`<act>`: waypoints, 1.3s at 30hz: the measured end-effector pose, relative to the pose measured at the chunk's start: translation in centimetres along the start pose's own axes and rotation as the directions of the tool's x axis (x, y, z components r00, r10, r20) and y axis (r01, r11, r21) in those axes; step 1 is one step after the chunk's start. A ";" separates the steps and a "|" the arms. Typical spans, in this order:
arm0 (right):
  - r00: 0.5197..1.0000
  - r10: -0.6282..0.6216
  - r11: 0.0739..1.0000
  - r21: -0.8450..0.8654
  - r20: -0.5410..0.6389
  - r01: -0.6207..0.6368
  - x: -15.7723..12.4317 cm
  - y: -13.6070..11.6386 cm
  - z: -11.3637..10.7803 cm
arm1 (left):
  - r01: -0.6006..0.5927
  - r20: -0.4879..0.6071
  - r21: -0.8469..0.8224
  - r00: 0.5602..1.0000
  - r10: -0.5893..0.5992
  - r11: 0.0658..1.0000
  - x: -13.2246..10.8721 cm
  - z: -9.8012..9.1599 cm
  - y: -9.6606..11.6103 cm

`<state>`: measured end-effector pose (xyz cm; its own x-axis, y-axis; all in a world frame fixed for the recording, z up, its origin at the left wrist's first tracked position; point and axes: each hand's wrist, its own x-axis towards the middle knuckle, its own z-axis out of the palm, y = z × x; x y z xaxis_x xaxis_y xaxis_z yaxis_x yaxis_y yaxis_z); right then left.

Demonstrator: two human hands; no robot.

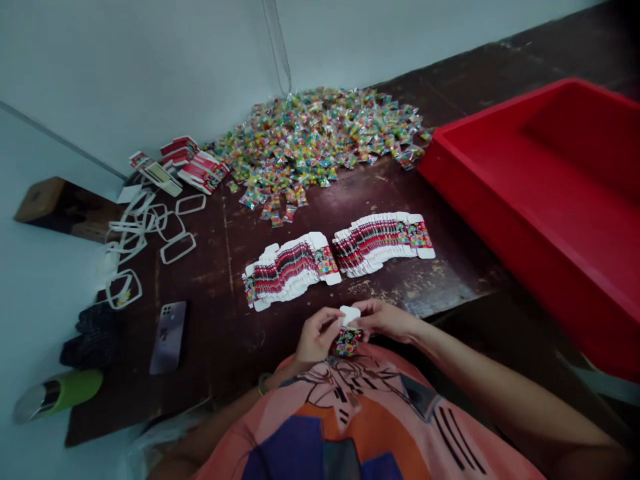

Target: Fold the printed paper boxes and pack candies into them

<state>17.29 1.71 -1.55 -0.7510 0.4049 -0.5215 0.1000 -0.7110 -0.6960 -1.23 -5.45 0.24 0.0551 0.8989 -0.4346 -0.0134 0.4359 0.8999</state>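
Note:
Close to my body, over the table's front edge, I hold a small printed cardboard box point(347, 341) with its white flap point(350, 315) standing up at the top. My left hand point(316, 339) grips its left side between thumb and fingers. On the opposite side, my right hand point(379, 319) pinches it near the flap. Whether anything is inside the box cannot be seen. Just beyond my hands lie two fanned rows of flattened printed boxes, a left row point(290, 270) and a right row point(383, 241).
A big heap of small candy packets point(320, 133) lies against the wall. At right stands a large red tray point(500, 180). Bundled cartons point(203, 172), white loops point(179, 248), a wooden block point(70, 210), a phone point(169, 337) and a green bottle point(75, 390) are at left.

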 end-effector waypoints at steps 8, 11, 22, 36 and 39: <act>0.922 -0.385 0.749 -0.571 0.037 0.336 0.4 -2.1 2.1 | 0.360 0.261 -0.580 0.932 -0.252 0.731 0.7 0.0 -0.3; 0.922 -0.386 0.719 -0.618 0.028 0.319 0.6 -2.1 2.2 | 0.383 0.333 -0.588 0.917 -0.218 0.712 0.4 -0.3 -0.5; 0.789 -0.293 0.213 -0.768 0.540 0.604 2.7 -6.6 1.4 | 0.288 0.282 -0.473 0.945 -0.167 0.833 0.1 -1.9 -0.7; 0.693 -0.719 0.199 -0.972 -0.057 0.127 21.8 -20.0 -1.6 | 0.208 0.252 0.128 0.939 -0.235 0.970 -3.9 -11.6 0.3; 0.667 -0.739 0.283 -0.943 -0.099 0.174 18.1 -17.7 -1.3 | 0.145 0.145 -0.243 0.983 -0.112 0.959 -2.7 -10.4 -0.3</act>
<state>2.79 22.41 0.67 -0.5098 0.8522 0.1174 0.5135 0.4110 -0.7533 -11.72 -7.56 0.77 0.2000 0.8289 -0.5225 -0.2473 0.5587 0.7916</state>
